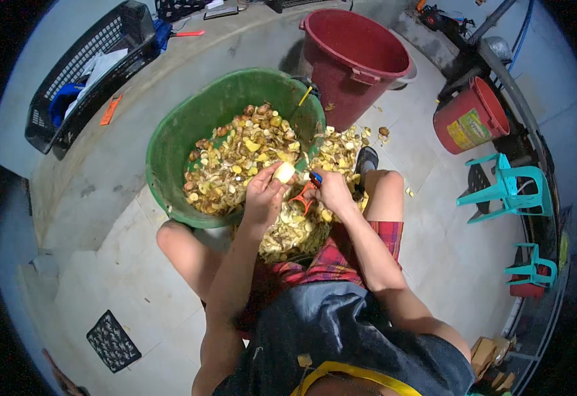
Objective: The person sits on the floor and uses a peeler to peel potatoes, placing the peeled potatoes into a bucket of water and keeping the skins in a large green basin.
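My left hand (262, 197) is closed around a pale, peeled potato (284, 172), held up over the near edge of a big green tub (164, 160). Close beside it, my right hand (334, 193) grips an orange peeler (303, 196). Something blue (315, 177) also shows at the fingers of that hand; its kind I cannot make out. Inside the tub lie peels, slices and several brown unpeeled potatoes (249, 111). Below both hands, between my legs, is a heap of peels and slices (291, 234).
A tall red bin (331, 72) stands behind the tub. Farther right are a red bucket (471, 117) and a turquoise plastic chair (506, 186). A black crate (90, 69) rests on the ledge at far left, near an orange tool (111, 111). Scraps spill across the tiled floor.
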{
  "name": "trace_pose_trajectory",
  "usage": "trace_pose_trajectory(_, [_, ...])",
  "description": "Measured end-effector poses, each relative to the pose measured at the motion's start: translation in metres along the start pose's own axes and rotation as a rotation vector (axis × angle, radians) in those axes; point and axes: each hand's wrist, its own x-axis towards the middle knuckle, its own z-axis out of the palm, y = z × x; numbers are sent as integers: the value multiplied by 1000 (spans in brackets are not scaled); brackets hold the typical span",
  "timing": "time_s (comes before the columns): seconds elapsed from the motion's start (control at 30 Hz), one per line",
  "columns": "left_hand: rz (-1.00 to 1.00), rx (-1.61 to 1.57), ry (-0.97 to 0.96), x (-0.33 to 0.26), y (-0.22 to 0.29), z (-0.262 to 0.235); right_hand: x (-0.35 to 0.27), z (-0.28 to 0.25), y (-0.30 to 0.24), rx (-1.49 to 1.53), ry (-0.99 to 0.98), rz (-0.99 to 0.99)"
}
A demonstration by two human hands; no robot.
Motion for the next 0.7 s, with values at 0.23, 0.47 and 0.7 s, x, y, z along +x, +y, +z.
trace_pose_trajectory(0.23, [-58,-61,-3,7,7,-3,23,-20,37,594,88,60])
trace_pose_trajectory(0.47, [-54,208,-77,4,16,-2,24,-57,2,732,112,-115])
trace_pose_trajectory(0.7, [-171,94,-79,-2,12,10,34,-56,12,755,208,-120])
